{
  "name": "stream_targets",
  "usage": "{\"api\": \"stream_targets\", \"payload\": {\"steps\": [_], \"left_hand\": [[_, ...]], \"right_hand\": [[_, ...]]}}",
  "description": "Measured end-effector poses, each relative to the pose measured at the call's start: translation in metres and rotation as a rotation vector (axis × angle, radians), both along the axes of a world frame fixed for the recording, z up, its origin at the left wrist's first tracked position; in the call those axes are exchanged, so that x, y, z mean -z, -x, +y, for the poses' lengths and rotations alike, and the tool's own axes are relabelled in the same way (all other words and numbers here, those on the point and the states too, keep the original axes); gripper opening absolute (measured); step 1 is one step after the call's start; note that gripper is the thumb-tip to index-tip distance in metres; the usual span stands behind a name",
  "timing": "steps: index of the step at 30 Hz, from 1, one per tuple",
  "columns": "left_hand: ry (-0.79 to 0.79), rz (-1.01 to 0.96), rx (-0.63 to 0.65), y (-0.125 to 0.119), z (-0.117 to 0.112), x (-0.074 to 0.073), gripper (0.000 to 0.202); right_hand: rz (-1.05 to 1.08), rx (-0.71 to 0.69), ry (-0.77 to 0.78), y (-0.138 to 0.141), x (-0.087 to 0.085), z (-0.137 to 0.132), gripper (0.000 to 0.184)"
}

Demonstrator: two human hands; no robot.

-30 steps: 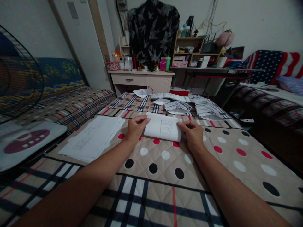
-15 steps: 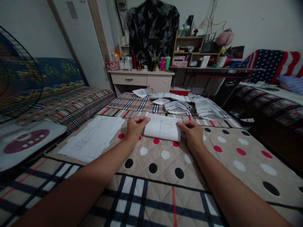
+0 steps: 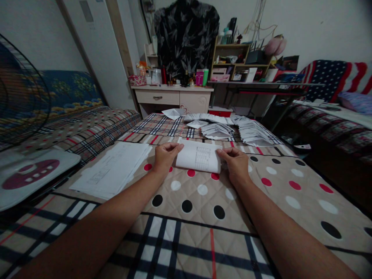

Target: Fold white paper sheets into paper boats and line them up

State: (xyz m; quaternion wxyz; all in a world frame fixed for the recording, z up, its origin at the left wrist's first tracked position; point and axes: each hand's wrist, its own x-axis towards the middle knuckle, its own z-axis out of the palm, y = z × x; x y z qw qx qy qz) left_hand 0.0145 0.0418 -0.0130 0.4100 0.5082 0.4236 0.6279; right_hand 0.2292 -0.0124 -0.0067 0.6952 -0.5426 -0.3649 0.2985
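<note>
Head view, near to far. Two bare forearms are extended from the lower corners over one quilt [image 3: 203, 217], patterned with plaid bands near the viewer and with red, white and black dots farther off. Two hands are seen, both on the dotted part. The left hand [image 3: 165, 157] is curled, its fingertips and thumb pinched on the left edge of one sheet [image 3: 199, 156]. The right hand [image 3: 236, 164] is likewise closed on the right edge of that sheet. The sheet is laid on the quilt between the hands, near the middle of the view; its near edge is rolled into a soft fold and a printed table is visible on its top.

Left of the left hand, one loose stack [image 3: 113, 168] of flat printed pages is spread on the quilt. Farther left, one white board [image 3: 26, 178] with maroon shapes is seen, and above it one wire fan guard [image 3: 20, 104].

Beyond the sheet, folded papers [image 3: 229, 130] are laid in overlapping rows; their number cannot be counted. Behind them stand one desk [image 3: 174, 97], one shelf [image 3: 232, 58] and one dark patterned shirt [image 3: 186, 35], which is hung on the wall.

Compared with the frame half a second earlier, the hands and sheet are unchanged in grip and place; only the view is shifted slightly, so that less of the fan guard is shown.
</note>
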Motion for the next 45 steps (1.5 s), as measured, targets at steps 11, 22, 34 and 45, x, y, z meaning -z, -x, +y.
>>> {"api": "stream_targets", "payload": {"steps": [11, 22, 34, 45], "left_hand": [[0.019, -0.001, -0.015, 0.000, 0.000, -0.002, 0.031], [0.041, -0.043, -0.001, -0.002, -0.004, -0.006, 0.030], [0.041, -0.026, 0.014, -0.001, -0.004, -0.007, 0.033], [0.086, 0.367, 0.166, 0.013, 0.001, -0.015, 0.034]], "right_hand": [[-0.016, 0.009, 0.001, 0.000, 0.002, 0.000, 0.030], [0.038, 0.008, 0.009, 0.001, 0.000, 0.001, 0.029], [0.004, 0.036, -0.019, 0.001, 0.000, 0.001, 0.031], [-0.317, -0.064, 0.135, -0.006, -0.002, 0.002, 0.031]]}}
